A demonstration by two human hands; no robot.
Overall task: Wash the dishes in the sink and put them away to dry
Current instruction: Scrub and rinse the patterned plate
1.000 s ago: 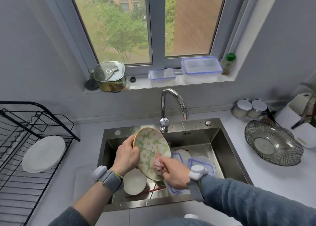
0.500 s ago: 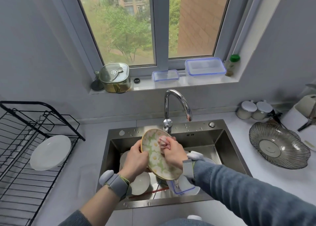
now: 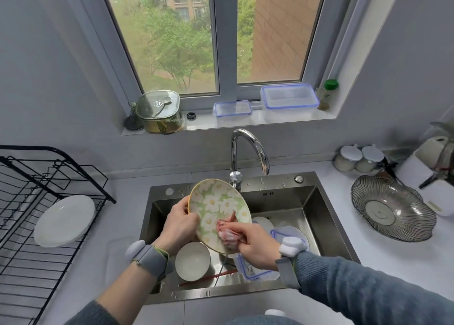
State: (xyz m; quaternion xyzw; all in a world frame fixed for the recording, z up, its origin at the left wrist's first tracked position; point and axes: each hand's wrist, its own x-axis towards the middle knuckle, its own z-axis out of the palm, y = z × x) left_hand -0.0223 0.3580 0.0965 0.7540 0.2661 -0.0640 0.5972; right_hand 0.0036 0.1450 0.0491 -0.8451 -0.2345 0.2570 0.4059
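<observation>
Plate: the flower plate (image 3: 218,206) is tilted up over the sink (image 3: 309,209), not resting on anything.
Left hand: the left hand (image 3: 180,224) grips the plate's left edge, fingers curled around the rim.
Right hand: the right hand (image 3: 255,244) squeezes a pink soapy cloth (image 3: 228,230) against the plate's low side.
Slip risk: soap makes the rim slippery, so a hard rub could push the plate out of the one hand holding it.
What it would hit: the white bowl (image 3: 192,260) and the blue-rimmed lids (image 3: 290,233) lie right below and could chip.
Later risk: the rack (image 3: 49,177) with one white plate (image 3: 64,220) stands to the left on the tabletop (image 3: 368,251); wet hands could drop the plate on the way.
</observation>
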